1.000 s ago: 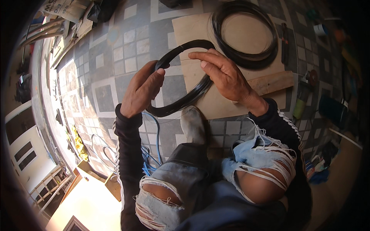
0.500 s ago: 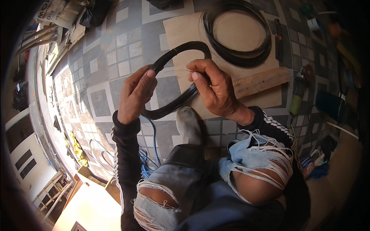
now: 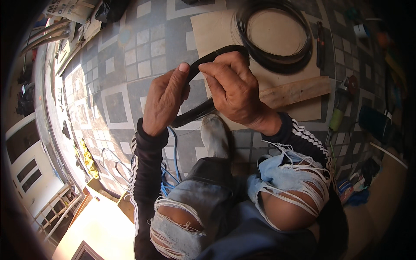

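A tied bundle of thin black wire (image 3: 196, 113), bent into a loop, is held in front of me above my shoe. My left hand (image 3: 164, 100) grips its left side, fingers wrapped round it and thumb pointing up along it. My right hand (image 3: 236, 91) is closed in a pinch at the loop's upper part, knuckles upward, close to my left thumb. The thin wire end in that pinch is mostly hidden by the fingers. The right side of the loop passes behind my right hand.
A larger coil of black wire (image 3: 303, 63) lies on a cardboard sheet (image 3: 206, 32), near a wooden plank (image 3: 299, 90). Beside them are a black-and-red hand tool (image 3: 320, 45) and an angle grinder (image 3: 338, 112). Blue cable (image 3: 175, 149) lies by my left leg on the tiles.
My left hand has shifted right and slightly up with the loop. My right hand has turned and risen, bringing its pinched fingers against the bundle and closer to the left thumb.
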Motion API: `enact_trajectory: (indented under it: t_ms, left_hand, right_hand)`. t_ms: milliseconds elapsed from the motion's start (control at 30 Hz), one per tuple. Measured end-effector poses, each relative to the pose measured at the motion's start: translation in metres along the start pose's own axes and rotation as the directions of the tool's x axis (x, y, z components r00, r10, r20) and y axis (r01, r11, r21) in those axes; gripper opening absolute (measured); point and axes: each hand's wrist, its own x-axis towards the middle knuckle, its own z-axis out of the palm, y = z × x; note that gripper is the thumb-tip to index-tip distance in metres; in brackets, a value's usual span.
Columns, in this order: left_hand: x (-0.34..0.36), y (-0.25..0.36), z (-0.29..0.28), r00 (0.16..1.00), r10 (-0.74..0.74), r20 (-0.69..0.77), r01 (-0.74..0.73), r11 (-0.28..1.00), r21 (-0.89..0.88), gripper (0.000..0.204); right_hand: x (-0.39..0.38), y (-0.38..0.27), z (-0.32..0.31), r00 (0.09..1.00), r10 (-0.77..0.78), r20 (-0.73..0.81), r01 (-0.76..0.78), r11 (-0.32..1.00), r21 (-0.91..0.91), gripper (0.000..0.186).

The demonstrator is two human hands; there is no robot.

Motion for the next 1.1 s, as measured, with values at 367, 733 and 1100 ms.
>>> enact_trajectory:
  t_ms: [367,733,1100]
  left_hand:
    - [0.001,-0.004,0.007,0.994,0.050,-0.095,-0.043,0.996,0.072,0.067]
    - [0.001,-0.002,0.010,0.988,0.092,-0.123,-0.075,0.987,0.142,0.057]
    - [-0.007,-0.010,0.023,0.917,0.374,-0.134,-0.336,0.910,0.243,0.040]
  right_hand:
    - [-0.009,-0.008,0.011,0.997,0.079,0.001,-0.078,0.985,0.156,0.024]
    - [-0.018,-0.008,0.007,0.973,0.222,0.064,-0.231,0.946,0.228,0.010]
    - [-0.007,-0.009,-0.001,0.932,0.312,0.183,-0.353,0.896,0.271,0.007]
